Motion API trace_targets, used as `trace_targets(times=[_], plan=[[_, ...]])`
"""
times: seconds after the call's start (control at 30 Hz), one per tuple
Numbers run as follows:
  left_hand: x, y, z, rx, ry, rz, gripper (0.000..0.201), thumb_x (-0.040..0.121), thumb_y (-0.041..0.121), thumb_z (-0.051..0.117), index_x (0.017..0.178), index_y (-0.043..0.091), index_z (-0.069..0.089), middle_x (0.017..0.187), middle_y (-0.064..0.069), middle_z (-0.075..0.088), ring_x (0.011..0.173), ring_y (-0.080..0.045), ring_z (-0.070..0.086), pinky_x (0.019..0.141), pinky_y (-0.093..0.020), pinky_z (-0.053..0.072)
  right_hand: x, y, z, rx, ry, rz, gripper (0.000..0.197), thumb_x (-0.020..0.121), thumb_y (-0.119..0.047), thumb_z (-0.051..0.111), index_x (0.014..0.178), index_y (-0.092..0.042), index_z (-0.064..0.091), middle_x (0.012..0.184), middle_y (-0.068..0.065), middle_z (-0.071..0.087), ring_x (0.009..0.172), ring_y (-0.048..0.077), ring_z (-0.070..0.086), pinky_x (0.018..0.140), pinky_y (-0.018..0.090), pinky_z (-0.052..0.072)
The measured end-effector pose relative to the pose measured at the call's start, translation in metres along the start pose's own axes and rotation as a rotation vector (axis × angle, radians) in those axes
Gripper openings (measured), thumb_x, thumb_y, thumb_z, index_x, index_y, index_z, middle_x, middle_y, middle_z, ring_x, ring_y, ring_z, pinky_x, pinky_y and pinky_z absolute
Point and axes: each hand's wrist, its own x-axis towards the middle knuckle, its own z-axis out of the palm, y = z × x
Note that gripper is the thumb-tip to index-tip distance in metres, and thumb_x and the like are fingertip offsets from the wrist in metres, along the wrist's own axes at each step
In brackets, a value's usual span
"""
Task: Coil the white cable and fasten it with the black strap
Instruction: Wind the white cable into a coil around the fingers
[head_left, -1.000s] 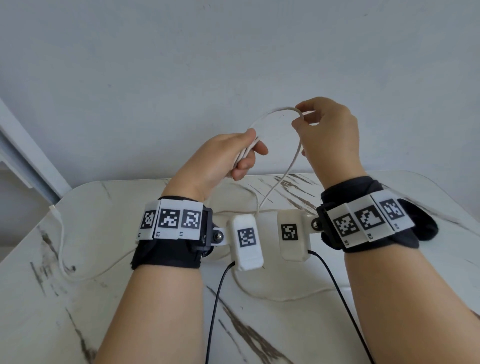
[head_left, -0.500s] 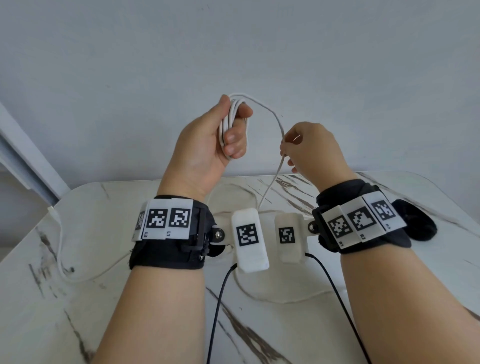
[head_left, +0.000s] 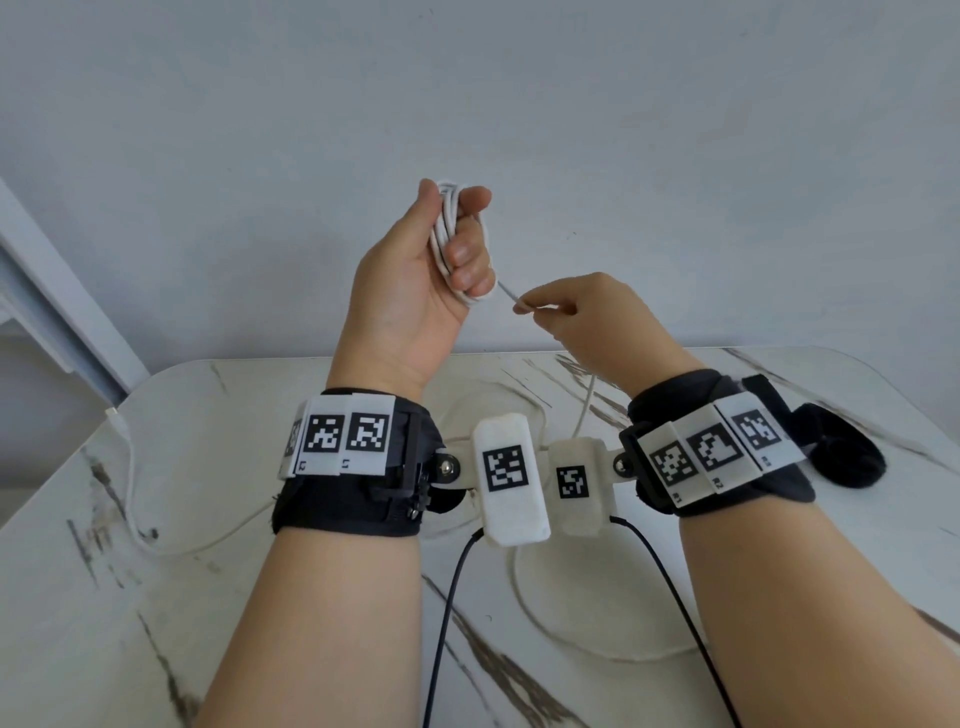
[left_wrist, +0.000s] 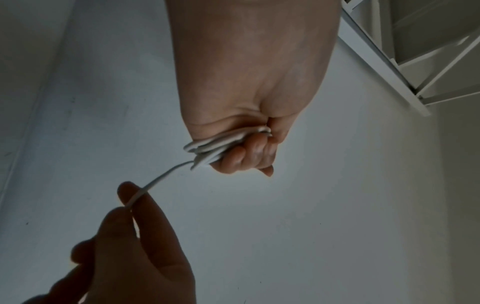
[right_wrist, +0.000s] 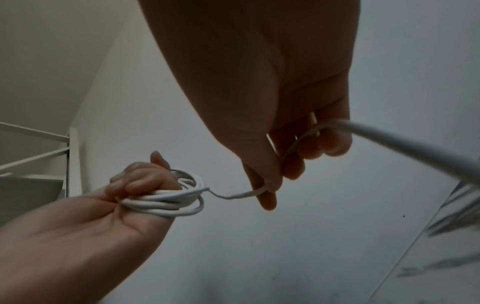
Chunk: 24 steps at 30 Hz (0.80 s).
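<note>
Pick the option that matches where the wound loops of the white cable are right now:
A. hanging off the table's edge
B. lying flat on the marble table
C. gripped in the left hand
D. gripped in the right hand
C: the left hand grips the bundle of loops of the white cable, while the right hand only pinches the single strand leading off it.

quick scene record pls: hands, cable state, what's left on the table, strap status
left hand: raised above the table, grips the coil
coil: several loops of white cable bunched in the left fist
right hand: pinches the free strand beside the coil
free strand: short run from the coil to the right fingers, then down to the table
table: marble top; loose cable lies on it uncoiled
black strap: not identifiable in any view
</note>
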Motion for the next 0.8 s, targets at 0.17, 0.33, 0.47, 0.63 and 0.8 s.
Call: trace_targets(times=[0.17, 0.33, 0.47, 0.63, 0.8], plan=[[-0.001, 0.002, -0.001, -0.045, 0.085, 0.011, 0.043, 0.102, 0.031, 0.027, 0.104, 0.000, 0.057, 0.061, -0.001, 0.040, 0.050, -0.012, 0.035, 0.054, -0.024, 0.030, -0.004, -0.008, 0.003, -0.045, -0.161, -0.040, 0.030, 0.095, -0.013, 0.054, 0.111, -0.031, 0.071, 0.064, -0.016, 0.048, 0.046, -0.009, 0.050, 0.047, 0.004, 0.036], [0.000, 0.002, -0.004, -0.058, 0.237, 0.079, 0.034, 0.097, 0.015, 0.029, 0.114, -0.003, 0.053, 0.066, -0.003, 0.047, 0.055, -0.014, 0.042, 0.056, -0.024, 0.037, -0.008, -0.013, 0.005, -0.072, -0.302, -0.062, 0.022, 0.092, -0.014, 0.057, 0.102, -0.029, 0.069, 0.071, -0.002, 0.064, 0.059, 0.022, 0.067, 0.058, 0.025, 0.058], [0.002, 0.002, -0.009, 0.018, 0.428, 0.141, 0.019, 0.097, 0.010, 0.041, 0.109, 0.001, 0.053, 0.069, -0.003, 0.049, 0.056, -0.015, 0.046, 0.057, -0.024, 0.039, -0.009, -0.015, 0.005, -0.070, -0.368, -0.059, 0.004, 0.085, -0.011, 0.064, 0.087, -0.013, 0.066, 0.070, 0.000, 0.065, 0.061, 0.018, 0.065, 0.060, 0.029, 0.061], [0.006, 0.000, -0.015, 0.317, 0.594, 0.205, 0.012, 0.099, 0.010, 0.041, 0.106, 0.011, 0.051, 0.062, 0.002, 0.051, 0.052, -0.012, 0.046, 0.056, -0.022, 0.039, -0.011, -0.017, 0.006, -0.107, -0.401, -0.063, 0.017, 0.083, -0.011, 0.067, 0.094, -0.016, 0.054, 0.077, -0.006, 0.057, 0.062, 0.018, 0.063, 0.056, 0.025, 0.052], [0.006, -0.004, -0.019, 0.441, 0.603, 0.230, 0.017, 0.100, 0.010, 0.036, 0.115, 0.012, 0.046, 0.071, 0.000, 0.049, 0.057, -0.011, 0.045, 0.059, -0.021, 0.040, -0.009, -0.018, 0.005, -0.042, -0.389, 0.005, 0.012, 0.089, -0.004, 0.050, 0.097, -0.013, 0.054, 0.077, 0.006, 0.067, 0.067, 0.023, 0.072, 0.065, 0.034, 0.061]])
